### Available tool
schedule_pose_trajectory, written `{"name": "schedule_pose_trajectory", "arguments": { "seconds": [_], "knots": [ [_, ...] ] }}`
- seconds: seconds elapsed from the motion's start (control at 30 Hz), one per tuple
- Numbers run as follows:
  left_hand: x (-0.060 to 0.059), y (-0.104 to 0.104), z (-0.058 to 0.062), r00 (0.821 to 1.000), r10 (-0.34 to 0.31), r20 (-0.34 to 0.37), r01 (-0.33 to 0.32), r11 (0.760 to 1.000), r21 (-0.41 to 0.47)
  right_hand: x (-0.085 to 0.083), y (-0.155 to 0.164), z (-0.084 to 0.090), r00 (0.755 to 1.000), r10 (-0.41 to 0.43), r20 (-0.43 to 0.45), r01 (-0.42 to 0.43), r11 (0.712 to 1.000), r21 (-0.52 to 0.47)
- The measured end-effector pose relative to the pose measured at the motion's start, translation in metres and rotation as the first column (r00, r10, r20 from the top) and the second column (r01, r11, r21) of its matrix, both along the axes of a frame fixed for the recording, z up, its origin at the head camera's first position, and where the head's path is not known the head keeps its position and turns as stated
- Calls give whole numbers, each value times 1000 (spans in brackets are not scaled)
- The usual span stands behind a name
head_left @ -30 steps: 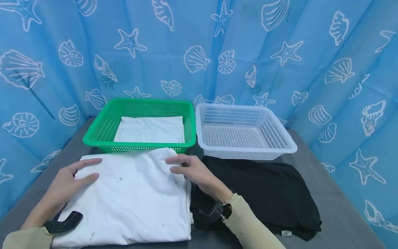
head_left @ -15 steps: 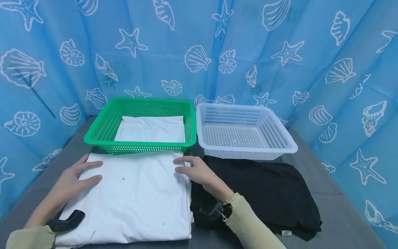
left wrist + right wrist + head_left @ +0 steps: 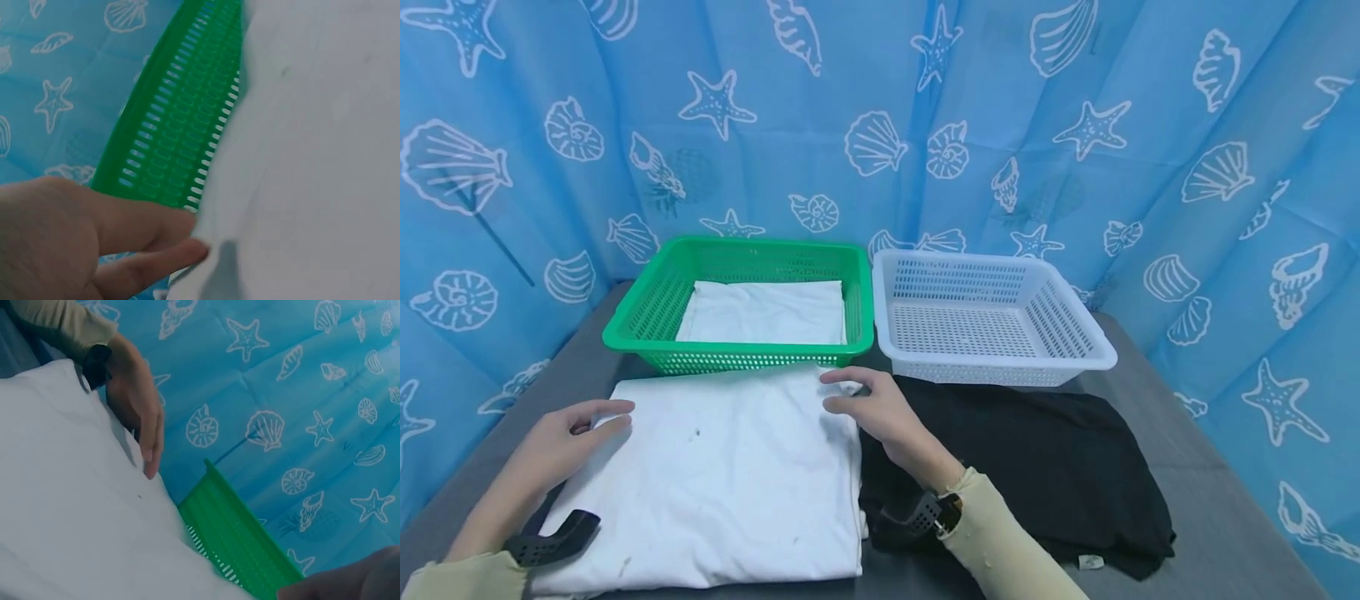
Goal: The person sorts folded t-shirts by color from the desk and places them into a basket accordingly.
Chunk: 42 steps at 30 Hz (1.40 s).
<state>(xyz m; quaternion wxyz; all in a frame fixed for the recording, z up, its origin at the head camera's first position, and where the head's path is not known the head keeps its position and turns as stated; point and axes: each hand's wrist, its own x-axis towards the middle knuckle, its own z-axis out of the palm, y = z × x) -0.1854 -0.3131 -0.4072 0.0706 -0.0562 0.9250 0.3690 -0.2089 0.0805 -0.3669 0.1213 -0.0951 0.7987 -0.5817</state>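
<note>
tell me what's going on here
A person's left hand and right hand are by the far corners of a folded white cloth, which lies in front of a green basket. Whether either one grips it is hard to tell. Another white piece lies in that basket. To the right, a black cloth lies in front of a pale basket.

- Head feed: I get bright, even light, crisp enough for the prints on the curtain (image 3: 977,100).
- My exposure runs hot on the white cloth (image 3: 722,492), creases washed faint; the black cloth (image 3: 1030,467) sinks to near-solid dark.
- Soft gray shadow under the right hand (image 3: 880,408); I read the light as diffuse.
- Left wrist feed: dimmer, grayish. Left hand (image 3: 81,237) a bit soft, blurry shadow beside it.
- Right wrist feed: dim, blue cast, paler glow top right; bottom-right corner dark, unfocused.
</note>
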Motion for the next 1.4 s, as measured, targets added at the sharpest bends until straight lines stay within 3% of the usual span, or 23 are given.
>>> {"name": "schedule_pose_trajectory", "arguments": {
  "seconds": [0.1, 0.3, 0.4, 0.53, 0.63, 0.87, 1.03, 1.17, 1.27, 1.4],
  "knots": [
    [1, 0, 3, 1000, 1, 24, -1, 999, 34, -2, 2, 0, 998, -15, 56, 15, 1000, 2],
    [6, 4, 8, 989, 60, -136, -30, 976, 216, 0, 4, 1, 984, 45, 171, -27, 993, -112],
    [5, 5, 10, 993, 3, -116, 30, 959, 281, 1, 2, 1, 975, 72, 212, -34, 983, -178],
    [2, 4, 9, 993, -118, -28, 121, 974, 192, 1, -1, -2, 973, 79, 215, -42, 984, -171],
    [4, 5, 8, 986, -165, -31, 168, 979, 114, 1, -2, -4, 970, 81, 230, -47, 988, -148],
    [11, 14, 16, 983, -177, -56, 186, 951, 247, 7, -15, -7, 958, 131, 257, -73, 972, -224],
    [11, 14, 13, 973, -229, 2, 224, 957, 185, 11, -20, -10, 954, 156, 257, -106, 974, -199],
    [11, 12, 10, 975, -220, -27, 222, 964, 147, 10, -20, -14, 958, 146, 248, -106, 980, -167],
    [12, 13, 12, 976, -193, -96, 204, 971, 127, 11, -21, -15, 962, 120, 245, -77, 981, -176],
    [15, 14, 19, 984, -116, -136, 140, 972, 188, 16, -23, -8, 974, 53, 221, -4, 976, -216]
  ]
}}
